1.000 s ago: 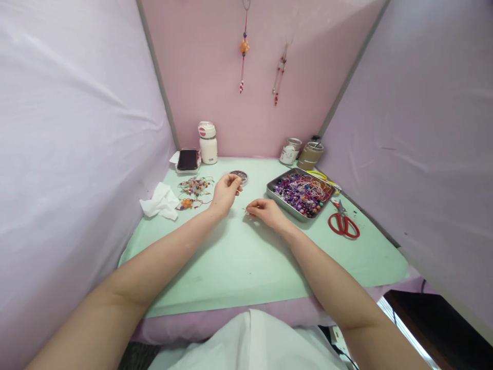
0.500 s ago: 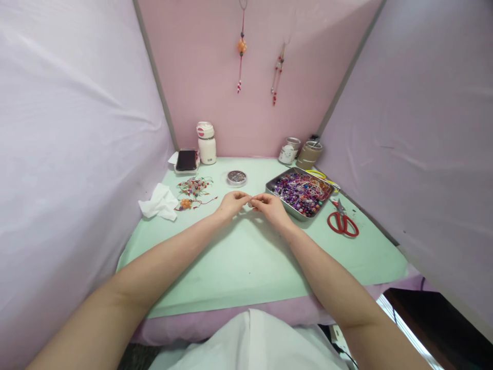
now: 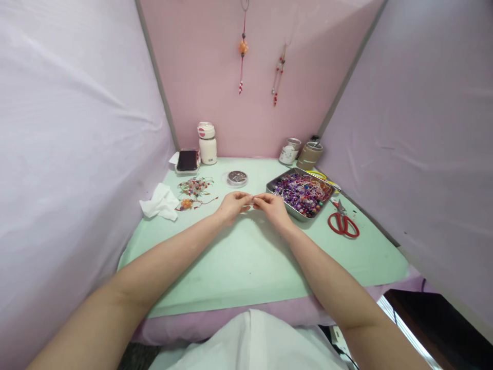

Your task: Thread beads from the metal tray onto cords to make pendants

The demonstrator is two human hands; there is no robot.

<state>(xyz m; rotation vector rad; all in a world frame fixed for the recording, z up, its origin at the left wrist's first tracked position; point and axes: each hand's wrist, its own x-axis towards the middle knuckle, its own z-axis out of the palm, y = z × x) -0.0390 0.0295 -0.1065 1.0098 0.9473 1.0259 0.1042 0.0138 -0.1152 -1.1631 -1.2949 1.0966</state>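
My left hand (image 3: 233,206) and my right hand (image 3: 272,207) meet fingertip to fingertip above the green table cover (image 3: 231,267). Both are closed in a pinch, and whatever sits between the fingertips is too small to make out. Just right of my right hand is a metal tray (image 3: 301,216) full of purple and mixed-colour beads (image 3: 295,192), with pale thread lying on top. A small round clear case (image 3: 237,178) with dark contents lies beyond my hands. To the left rest a tangle of beaded strings (image 3: 195,186) and an orange bead ornament (image 3: 186,204).
Red-handled scissors (image 3: 343,225) lie right of the tray, with a yellow-handled tool (image 3: 318,176) behind it. At the back stand a white bottle (image 3: 208,146) and two jars (image 3: 289,152). A dark box (image 3: 188,160) and a crumpled tissue (image 3: 159,202) are left. Beaded pendants (image 3: 243,48) hang behind.
My pinched fingertips have shifted slightly against each other, and the left fingers look a little more spread. The view has moved by a hair; the other things lie as before.
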